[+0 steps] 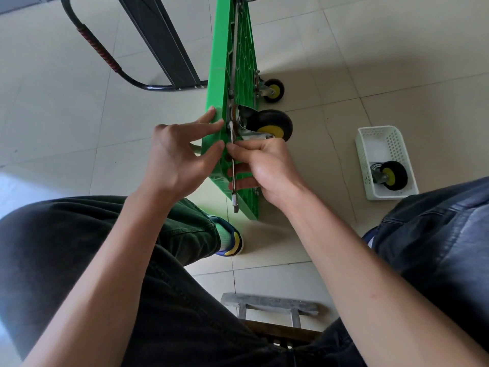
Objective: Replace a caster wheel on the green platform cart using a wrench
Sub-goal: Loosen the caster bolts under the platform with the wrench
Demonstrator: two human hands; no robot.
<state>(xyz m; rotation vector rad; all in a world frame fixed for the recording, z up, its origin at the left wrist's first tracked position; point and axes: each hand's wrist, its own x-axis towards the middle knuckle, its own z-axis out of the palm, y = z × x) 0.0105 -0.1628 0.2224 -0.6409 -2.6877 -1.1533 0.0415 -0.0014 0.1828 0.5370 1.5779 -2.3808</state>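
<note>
The green platform cart (221, 72) stands on its edge on the tiled floor, underside facing right. A black caster wheel with a yellow hub (272, 124) sits on its mounting plate near the cart's near end. A silver wrench (233, 165) runs along the underside, its head at the caster's plate. My right hand (262, 168) grips the wrench shaft. My left hand (176, 154) has its fingers spread, fingertips touching the cart's green top face. A second caster (274, 90) sits farther along the cart.
A white perforated basket (366, 147) on the floor to the right holds a loose caster wheel (391, 175). The cart's black folded handle (105, 53) lies at upper left. My knees, a shoe (232, 241) and a small stool (270, 305) are below.
</note>
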